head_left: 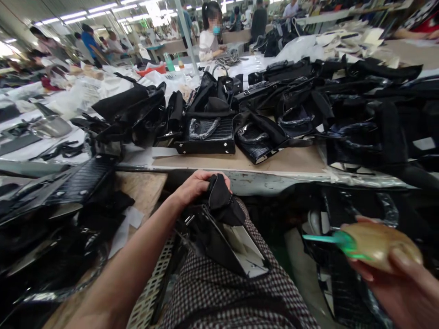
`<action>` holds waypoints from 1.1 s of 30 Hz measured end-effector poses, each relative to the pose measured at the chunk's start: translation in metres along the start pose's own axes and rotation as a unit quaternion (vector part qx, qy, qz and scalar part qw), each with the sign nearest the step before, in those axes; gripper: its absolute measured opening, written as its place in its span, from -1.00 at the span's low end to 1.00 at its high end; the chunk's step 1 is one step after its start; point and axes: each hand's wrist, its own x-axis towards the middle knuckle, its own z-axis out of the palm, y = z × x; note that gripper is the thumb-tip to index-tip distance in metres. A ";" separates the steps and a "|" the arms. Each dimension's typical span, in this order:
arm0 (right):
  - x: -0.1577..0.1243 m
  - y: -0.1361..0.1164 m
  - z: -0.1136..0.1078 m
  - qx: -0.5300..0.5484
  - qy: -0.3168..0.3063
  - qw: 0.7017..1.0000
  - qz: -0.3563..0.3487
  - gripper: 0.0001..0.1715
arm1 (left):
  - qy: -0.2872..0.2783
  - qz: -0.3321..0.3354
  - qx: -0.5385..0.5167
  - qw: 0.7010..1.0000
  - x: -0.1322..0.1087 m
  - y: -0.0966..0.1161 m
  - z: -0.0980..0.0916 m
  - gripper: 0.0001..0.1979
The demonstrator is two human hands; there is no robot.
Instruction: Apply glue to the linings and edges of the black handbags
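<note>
My left hand [194,186] is closed on the black flap of a black handbag [219,230] that rests on my lap, over checked fabric. The bag lies tilted with a pale inner panel showing. My right hand [394,269] is at the lower right, its fingers wrapped round a tan, rounded tool with a green handle [356,244] that points left towards the bag. The two hands are well apart.
A long table [295,160] in front carries several black handbags [212,130] in piles. More black bags [61,192] lie on a wooden bench at my left. Other people [210,34] work at tables in the back.
</note>
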 end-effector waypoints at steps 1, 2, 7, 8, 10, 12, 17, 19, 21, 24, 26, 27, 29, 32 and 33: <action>-0.006 -0.002 0.011 0.018 0.012 1.000 0.016 -0.51 | -0.008 -0.008 0.001 1.000 0.009 0.000 0.000 -0.83; -0.009 -0.004 0.019 0.024 0.010 0.999 0.023 -0.45 | -0.015 -0.016 0.003 1.000 0.018 -0.001 -0.001 -0.83; 0.001 -0.012 0.026 -0.053 -0.019 0.998 -0.034 -0.34 | -0.057 -0.042 0.022 0.997 0.068 -0.010 0.007 -0.82; 0.005 -0.013 0.022 -0.077 -0.029 0.996 -0.047 -0.34 | -0.070 -0.046 0.030 0.996 0.078 -0.014 0.011 -0.81; 0.011 -0.011 0.011 -0.121 -0.057 0.989 -0.062 -0.34 | -0.101 -0.052 0.052 0.992 0.094 -0.023 0.020 -0.79; 0.014 -0.006 -0.001 -0.167 -0.081 0.980 -0.072 -0.34 | -0.134 -0.055 0.078 0.986 0.107 -0.032 0.029 -0.79; 0.004 0.011 -0.022 -0.244 -0.056 0.964 -0.094 -0.39 | -0.189 -0.046 0.144 0.970 0.126 -0.046 0.049 -0.85; -0.003 0.015 -0.023 -0.249 -0.037 0.963 -0.095 -0.39 | -0.199 -0.041 0.164 0.965 0.131 -0.049 0.053 -0.86; -0.009 0.015 -0.020 -0.247 -0.023 0.964 -0.091 -0.40 | -0.209 -0.038 0.179 0.961 0.135 -0.051 0.056 -0.87; -0.010 0.013 -0.015 -0.236 -0.013 0.968 -0.085 -0.41 | -0.225 -0.035 0.195 0.954 0.141 -0.053 0.060 -0.87; -0.006 0.013 -0.012 -0.241 -0.015 0.966 -0.094 -0.42 | -0.233 -0.035 0.202 0.951 0.145 -0.054 0.061 -0.86; -0.004 0.013 -0.011 -0.251 -0.019 0.962 -0.105 -0.44 | -0.236 -0.036 0.204 0.949 0.146 -0.055 0.062 -0.85; 0.001 0.015 -0.010 -0.272 -0.039 0.952 -0.133 -0.47 | -0.240 -0.038 0.207 0.948 0.148 -0.057 0.064 -0.84; 0.006 0.018 -0.009 -0.285 -0.062 0.942 -0.163 -0.49 | -0.243 -0.038 0.208 0.947 0.149 -0.060 0.067 -0.84; 0.006 0.019 -0.009 -0.285 -0.065 0.942 -0.167 -0.48 | -0.244 -0.037 0.208 0.946 0.149 -0.060 0.068 -0.85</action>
